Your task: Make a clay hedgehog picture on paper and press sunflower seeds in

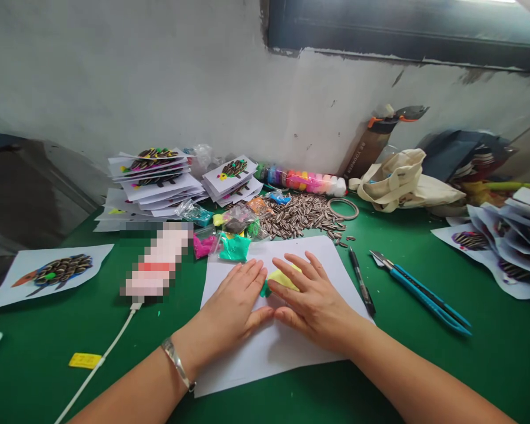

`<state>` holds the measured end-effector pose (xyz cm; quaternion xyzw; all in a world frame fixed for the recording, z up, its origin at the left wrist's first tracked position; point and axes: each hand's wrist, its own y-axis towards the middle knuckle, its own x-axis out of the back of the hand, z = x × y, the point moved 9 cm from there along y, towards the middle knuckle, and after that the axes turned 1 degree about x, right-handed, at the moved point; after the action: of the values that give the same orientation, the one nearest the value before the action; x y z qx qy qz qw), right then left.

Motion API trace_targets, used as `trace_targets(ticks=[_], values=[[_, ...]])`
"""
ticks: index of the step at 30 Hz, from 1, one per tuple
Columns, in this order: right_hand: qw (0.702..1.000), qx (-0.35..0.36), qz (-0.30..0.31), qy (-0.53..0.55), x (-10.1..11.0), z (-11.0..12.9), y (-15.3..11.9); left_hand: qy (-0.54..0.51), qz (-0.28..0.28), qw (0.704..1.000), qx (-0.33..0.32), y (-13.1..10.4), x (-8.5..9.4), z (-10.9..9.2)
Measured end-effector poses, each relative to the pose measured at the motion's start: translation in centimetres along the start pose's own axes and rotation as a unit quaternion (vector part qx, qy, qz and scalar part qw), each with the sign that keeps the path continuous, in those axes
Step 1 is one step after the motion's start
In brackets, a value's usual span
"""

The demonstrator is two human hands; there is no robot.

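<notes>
White paper (247, 368) lies on the green table under both hands. My left hand (236, 297) rests flat on it, palm down, fingers stretched out and holding nothing. My right hand (313, 297) has its fingers spread over a flat yellow clay piece (287, 274), partly covering it. Between the hands, a small green clay bit (265, 288) touches the yellow one's left side. The two thumbs nearly meet below it. Bags of pink clay (204, 246) and teal clay (234, 247) sit at the paper's upper left edge.
Behind the paper are a sunflower seed pile (291, 215), a tape ring (343, 209) and clay tubs (309, 181). A pen (361, 280) and blue cutter (424, 294) lie right. Seed pictures (159, 188) are stacked left; a phone-like blurred object (156, 265) with a cable lies nearer.
</notes>
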<state>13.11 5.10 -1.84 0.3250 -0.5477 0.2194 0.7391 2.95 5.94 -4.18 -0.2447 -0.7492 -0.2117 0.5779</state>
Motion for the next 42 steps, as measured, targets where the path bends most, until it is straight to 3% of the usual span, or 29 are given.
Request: trace_targets(ticks=[6, 11, 15, 25, 42], values=[[0.999, -0.001, 0.027, 0.019, -0.3, -0.4, -0.2, -0.003, 0.011, 1.0, 0.008, 0.0, 0.1, 0.0], [0.998, -0.056, -0.004, 0.013, 1.1, -2.1, -1.0, -0.01, 0.012, 1.0, 0.009, 0.0, 0.4, -0.1], [0.998, -0.049, 0.026, 0.001, 1.8, -1.6, -1.6, -0.001, 0.021, 1.0, 0.009, 0.0, 0.3, -0.2], [0.998, -0.022, 0.042, -0.05, -1.0, -0.3, -2.7, 0.022, 0.02, 1.0, 0.001, -0.1, 0.2, -0.3], [0.999, -0.005, 0.03, -0.044, -0.9, 0.2, -2.1, 0.022, -0.002, 1.0, -0.005, -0.1, -0.1, -0.2]])
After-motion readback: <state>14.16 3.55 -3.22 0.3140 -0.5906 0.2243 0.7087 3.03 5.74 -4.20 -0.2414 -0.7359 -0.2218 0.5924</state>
